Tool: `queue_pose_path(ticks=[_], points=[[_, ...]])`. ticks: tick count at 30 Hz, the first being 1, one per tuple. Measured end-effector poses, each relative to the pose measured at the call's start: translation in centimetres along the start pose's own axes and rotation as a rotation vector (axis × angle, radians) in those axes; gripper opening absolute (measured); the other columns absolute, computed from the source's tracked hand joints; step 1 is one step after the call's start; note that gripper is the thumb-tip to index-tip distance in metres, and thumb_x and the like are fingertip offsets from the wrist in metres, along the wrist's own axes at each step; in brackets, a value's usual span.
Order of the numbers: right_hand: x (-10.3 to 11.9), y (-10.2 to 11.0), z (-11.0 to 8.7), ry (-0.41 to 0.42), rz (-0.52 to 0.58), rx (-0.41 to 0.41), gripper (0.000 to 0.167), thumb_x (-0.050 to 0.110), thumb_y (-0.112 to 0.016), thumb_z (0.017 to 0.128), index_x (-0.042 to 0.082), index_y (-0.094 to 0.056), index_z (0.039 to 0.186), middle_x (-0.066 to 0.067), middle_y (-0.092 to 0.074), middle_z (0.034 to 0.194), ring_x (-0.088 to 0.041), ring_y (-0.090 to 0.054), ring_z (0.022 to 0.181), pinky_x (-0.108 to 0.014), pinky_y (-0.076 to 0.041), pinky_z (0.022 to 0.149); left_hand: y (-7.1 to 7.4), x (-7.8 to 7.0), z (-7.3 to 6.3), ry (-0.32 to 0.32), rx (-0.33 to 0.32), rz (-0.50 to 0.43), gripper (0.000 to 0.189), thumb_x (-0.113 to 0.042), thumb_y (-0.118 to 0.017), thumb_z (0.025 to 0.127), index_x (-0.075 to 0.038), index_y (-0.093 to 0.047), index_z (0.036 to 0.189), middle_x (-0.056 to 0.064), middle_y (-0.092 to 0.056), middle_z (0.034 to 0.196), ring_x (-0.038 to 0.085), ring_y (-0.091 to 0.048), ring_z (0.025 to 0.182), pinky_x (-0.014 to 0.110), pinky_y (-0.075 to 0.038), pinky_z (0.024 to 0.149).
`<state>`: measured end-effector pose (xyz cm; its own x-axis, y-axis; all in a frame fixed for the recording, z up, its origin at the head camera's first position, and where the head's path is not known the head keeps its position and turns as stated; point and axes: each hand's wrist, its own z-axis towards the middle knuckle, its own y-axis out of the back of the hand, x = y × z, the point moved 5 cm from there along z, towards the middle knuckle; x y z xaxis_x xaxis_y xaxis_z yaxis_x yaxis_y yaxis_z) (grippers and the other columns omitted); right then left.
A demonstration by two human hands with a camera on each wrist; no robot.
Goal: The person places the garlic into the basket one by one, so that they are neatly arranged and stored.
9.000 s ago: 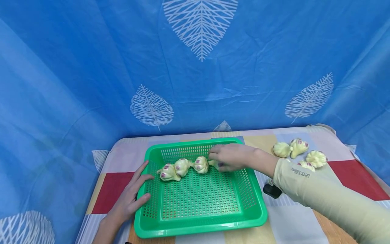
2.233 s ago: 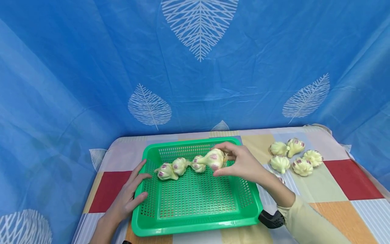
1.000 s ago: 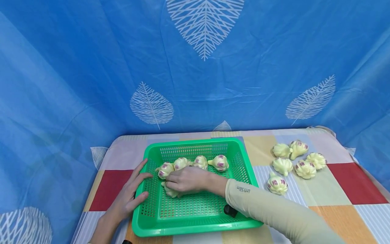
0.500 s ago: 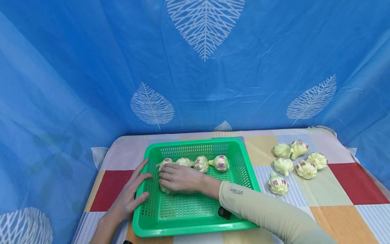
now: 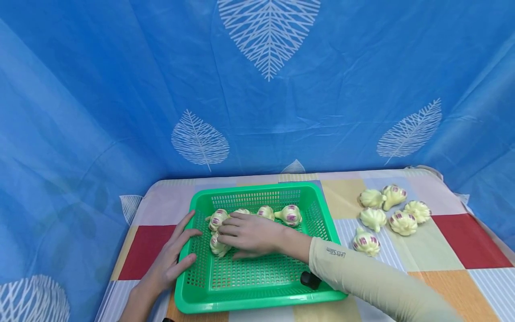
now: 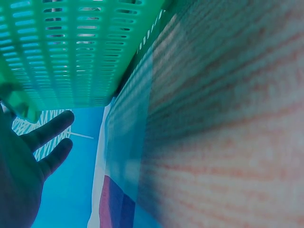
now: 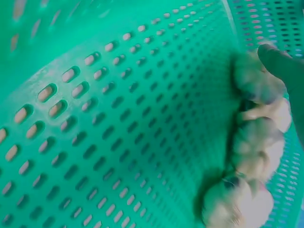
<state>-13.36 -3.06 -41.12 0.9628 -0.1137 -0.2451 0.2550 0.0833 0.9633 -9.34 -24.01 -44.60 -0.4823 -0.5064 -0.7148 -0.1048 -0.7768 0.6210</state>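
A green plastic basket (image 5: pixel 261 304) stands on the table. Along its far side lies a row of garlic bulbs, the rightmost bulb (image 5: pixel 290 215) with its stem to the left. Below the leftmost bulb (image 5: pixel 218 217) sits another garlic bulb (image 5: pixel 217 245). My right hand (image 5: pixel 253 233) is over the basket floor just right of that bulb, fingers extended and partly covering the row; whether the fingertips touch it I cannot tell. Blurred bulbs (image 7: pixel 259 142) show beside my right thumb in the right wrist view. My left hand (image 5: pixel 169 259) rests at the basket's left rim, fingers spread.
Several more garlic bulbs lie on the checked tablecloth (image 5: pixel 436 273) to the right, the nearest bulb (image 5: pixel 366 243) close to the basket. A blue leaf-patterned curtain (image 5: pixel 257 112) hangs behind the table and at both sides.
A garlic bulb from the right-hand group was brought into the basket and set below the leftmost one. My right hand has since let go and drawn back rightward. My left hand stays at the rim.
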Motion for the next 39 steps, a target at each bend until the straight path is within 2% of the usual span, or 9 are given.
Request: queue_pose_path(ticks=[4,8,12,16,19,29,39], points=[[-0.4,1.5,-1.5,0.011,0.042,-0.045,0.053,0.05,-0.059,0.099,0.012,-0.059,0.136,-0.004,-0.063,0.134,-0.019,-0.055,0.127,-0.04,-0.035,0.113,0.0,0.0,0.0,0.003,0.0,-0.004,0.045,-0.02,-0.058,0.085,-0.01,-0.058,0.129,0.008,-0.019,0.166,0.022,-0.029,0.145,0.039,-0.056,0.087],[-1.2,2.8,-2.9,-0.026,0.083,-0.054,0.048,0.045,-0.061,0.099,0.012,-0.061,0.134,-0.004,-0.064,0.131,-0.019,-0.057,0.125,-0.04,-0.036,0.113,0.0,-0.1,0.0,0.003,-0.001,-0.012,0.045,-0.018,-0.058,0.086,-0.009,-0.058,0.129,0.01,-0.019,0.166,0.024,-0.027,0.145,0.038,-0.057,0.085],[-1.8,3.8,-4.3,-0.082,0.125,-0.006,0.055,0.048,-0.06,0.099,0.011,-0.058,0.139,-0.006,-0.061,0.137,-0.022,-0.054,0.13,-0.041,-0.034,0.114,0.0,-0.2,0.0,0.016,0.0,-0.012,0.045,-0.019,-0.058,0.086,-0.009,-0.058,0.129,0.01,-0.019,0.166,0.022,-0.027,0.145,0.038,-0.057,0.084],[-2.1,4.7,-5.9,-0.151,0.169,0.058,0.064,0.057,-0.052,0.099,0.011,-0.054,0.144,-0.007,-0.055,0.145,-0.026,-0.047,0.136,-0.044,-0.029,0.117,0.0,-0.1,0.0,0.016,0.0,-0.001,0.044,-0.019,-0.059,0.086,-0.01,-0.058,0.129,0.009,-0.019,0.166,0.021,-0.026,0.145,0.039,-0.056,0.086],[-2.2,5.3,-7.1,-0.201,0.195,0.064,0.069,0.062,-0.048,0.099,0.011,-0.053,0.145,-0.008,-0.053,0.148,-0.028,-0.044,0.139,-0.047,-0.028,0.117,0.0,-0.1,0.0,0.017,0.0,0.0,0.045,-0.019,-0.059,0.085,-0.01,-0.058,0.129,0.008,-0.019,0.166,0.021,-0.026,0.145,0.039,-0.057,0.086],[-2.1,6.8,-11.5,-0.38,0.347,0.02,0.079,0.066,-0.055,0.094,0.009,-0.048,0.149,-0.008,-0.051,0.15,-0.03,-0.038,0.143,-0.053,-0.024,0.117,0.0,-0.2,0.1,0.025,0.006,0.007,0.045,-0.02,-0.06,0.086,-0.01,-0.058,0.13,0.007,-0.018,0.166,0.021,-0.026,0.145,0.038,-0.057,0.086],[-1.1,6.9,-16.0,-0.478,0.353,-0.065,0.091,0.068,-0.064,0.086,0.014,-0.04,0.155,-0.005,-0.042,0.156,-0.03,-0.033,0.146,-0.055,-0.023,0.116,0.1,-0.3,0.1,0.024,0.002,0.027,0.045,-0.02,-0.06,0.085,-0.011,-0.058,0.129,0.008,-0.018,0.166,0.021,-0.024,0.146,0.04,-0.056,0.087]])
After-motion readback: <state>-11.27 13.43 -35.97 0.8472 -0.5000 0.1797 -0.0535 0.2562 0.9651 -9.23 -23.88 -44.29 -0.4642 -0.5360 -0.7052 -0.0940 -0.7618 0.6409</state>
